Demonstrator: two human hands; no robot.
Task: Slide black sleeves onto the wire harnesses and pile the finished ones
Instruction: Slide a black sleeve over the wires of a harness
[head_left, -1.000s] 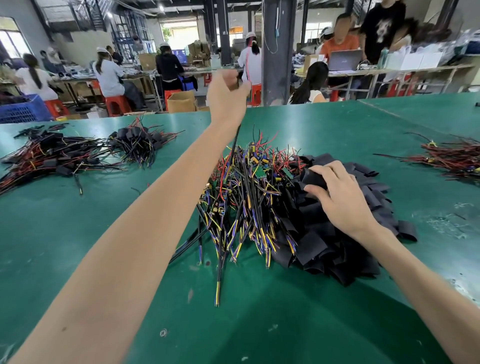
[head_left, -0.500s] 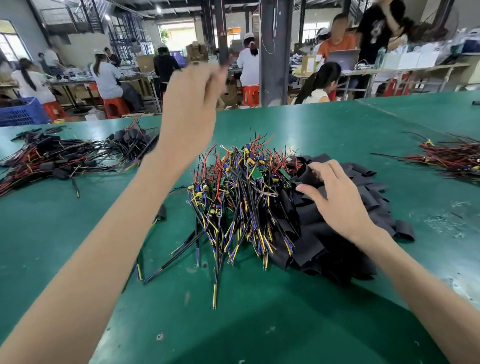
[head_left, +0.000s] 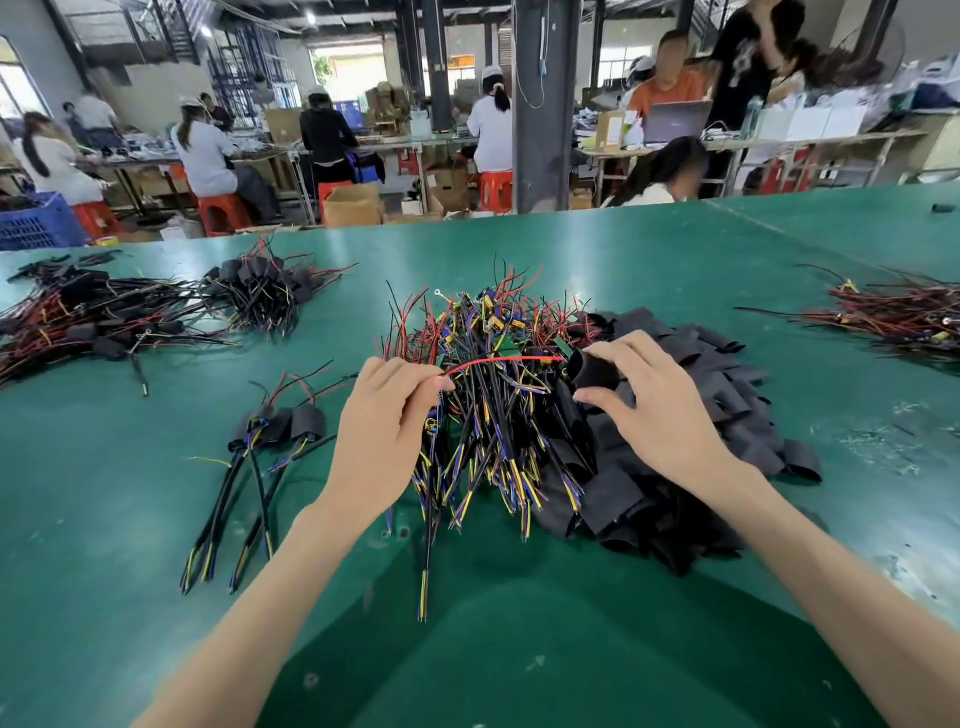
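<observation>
On the green surface (head_left: 675, 249) the tangled heap of wire harnesses (head_left: 493, 415) is lying dead centre. The heap of black sleeves (head_left: 753, 395) is touching it at three o'clock, and a small finished pile (head_left: 291, 421) is sitting apart at nine o'clock. Snagging is looking like the main risk. The chosen harness seems to be lying knotted among its neighbours, so a pull could be dragging several out or scattering the heap. The left hand (head_left: 384, 431), fingers curled, is pinching a red wire (head_left: 498, 359) that is arcing toward three o'clock. The right hand (head_left: 660, 415) is pinching one sleeve (head_left: 592, 371) between forefinger and thumb — its mouth is facing the wire. The limp tip could be buckling there instead of entering.
</observation>
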